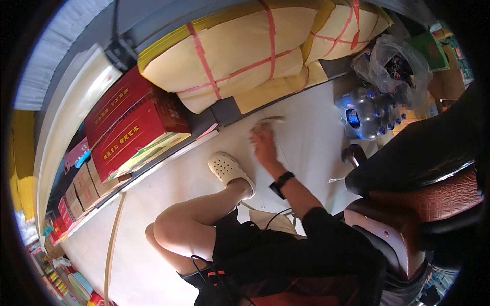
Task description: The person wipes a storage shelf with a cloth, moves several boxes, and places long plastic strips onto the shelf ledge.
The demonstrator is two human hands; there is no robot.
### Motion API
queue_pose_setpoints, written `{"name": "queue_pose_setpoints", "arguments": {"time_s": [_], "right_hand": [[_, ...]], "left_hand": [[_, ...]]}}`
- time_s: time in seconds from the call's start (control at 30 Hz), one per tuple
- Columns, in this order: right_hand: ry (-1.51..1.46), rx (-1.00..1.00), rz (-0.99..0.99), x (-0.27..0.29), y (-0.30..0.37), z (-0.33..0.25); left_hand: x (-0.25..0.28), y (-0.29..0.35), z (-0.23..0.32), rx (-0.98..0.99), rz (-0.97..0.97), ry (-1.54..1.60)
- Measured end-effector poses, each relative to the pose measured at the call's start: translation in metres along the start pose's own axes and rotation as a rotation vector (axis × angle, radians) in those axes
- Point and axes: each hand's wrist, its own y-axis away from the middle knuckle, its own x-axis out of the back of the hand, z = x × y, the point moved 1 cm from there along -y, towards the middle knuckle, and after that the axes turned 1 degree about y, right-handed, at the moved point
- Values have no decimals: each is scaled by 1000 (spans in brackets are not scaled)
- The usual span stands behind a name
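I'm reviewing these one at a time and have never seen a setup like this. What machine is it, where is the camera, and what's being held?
There is no machine: a person works with bare hands. The single picture comes from a wide fisheye camera on their head, looking down, so straight edges bend near the rim.

The right hand, below a black wristband, reaches out over the pale floor. A small, pale, curved thing shows at it, too blurred to name or to say how firmly it is held. The left hand is not in view.

A pale clog is on the person's foot. Beyond are strapped bundles and a red box; to the right are plastic bottles.
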Motion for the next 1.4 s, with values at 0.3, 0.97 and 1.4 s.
{"name": "queue_pose_setpoints", "arguments": {"time_s": [0.3,0.97,1.4], "right_hand": [[596,92,-172,-72,5,153],[560,-427,-541,42,40,30],[-526,90,-767,58,25,-206]], "left_hand": [[-44,18,86,219,-164,72],[64,23,77,429,39,205],[140,-16,-7,-51,-400,-317]]}}
